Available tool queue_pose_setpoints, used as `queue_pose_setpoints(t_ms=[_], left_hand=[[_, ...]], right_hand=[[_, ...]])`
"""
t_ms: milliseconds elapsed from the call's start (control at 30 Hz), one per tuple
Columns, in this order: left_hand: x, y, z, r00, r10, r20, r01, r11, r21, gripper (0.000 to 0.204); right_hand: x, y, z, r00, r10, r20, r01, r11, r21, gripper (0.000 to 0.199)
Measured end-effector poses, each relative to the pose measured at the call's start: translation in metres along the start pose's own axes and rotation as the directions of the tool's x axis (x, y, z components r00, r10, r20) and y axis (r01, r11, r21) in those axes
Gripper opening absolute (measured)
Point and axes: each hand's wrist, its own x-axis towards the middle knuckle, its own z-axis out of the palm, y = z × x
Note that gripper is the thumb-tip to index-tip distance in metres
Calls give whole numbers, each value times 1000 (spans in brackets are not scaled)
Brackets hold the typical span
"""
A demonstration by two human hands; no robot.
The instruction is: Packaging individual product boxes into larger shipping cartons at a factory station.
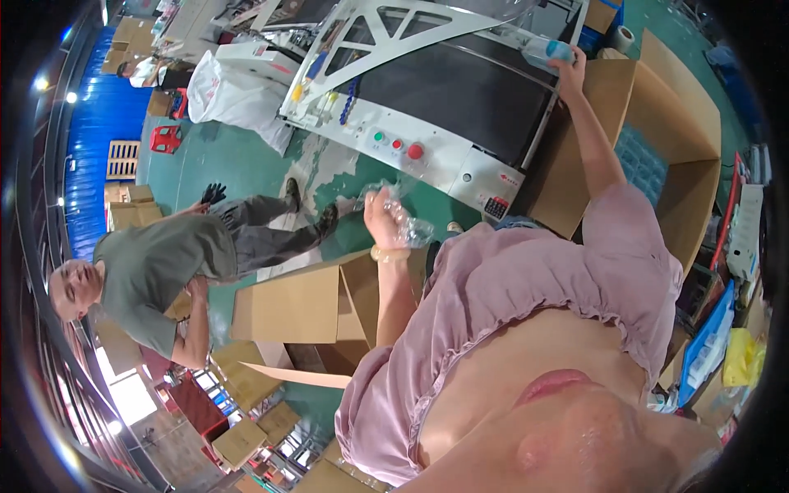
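At one o'clock, our right hand pinches the clear-and-blue pack, probably light and slippery; its sides give safest hold. Near centre, toward twelve, our left hand's fingers curl around crumpled film, likely soft.

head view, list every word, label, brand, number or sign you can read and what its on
None reads clearly.
Red marking on the white machine's front panel: too small.
Black button panel: any markings too small.
White sack: faint reddish print, too blurred.
Clear, blue-ended item in the right hand: no readable print.
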Motion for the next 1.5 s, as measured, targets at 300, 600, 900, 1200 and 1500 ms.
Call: queue_pose_setpoints(t_ms=[300,600,900,1200,1500], left_hand=[[7,7,-7,995,-82,52,87,992,-93,15],[41,-12,58,884,-356,301,382,924,-27,10],[74,-30,77,842,-163,514,359,881,-307,31],[114,26,10,954,-65,292,70,998,-8,25],[138,83,-44,764,-250,595,394,911,-122,41]], right_hand=[[16,37,-10,955,247,-162,-294,747,-597,58],[-201,-73,132,543,-133,829,35,990,136,52],[-243,-96,205,891,-282,356,306,952,-11,12],[-231,-78,314,903,29,428,-43,999,23,16],[-206,-64,356,890,429,152,-448,886,120,28]])
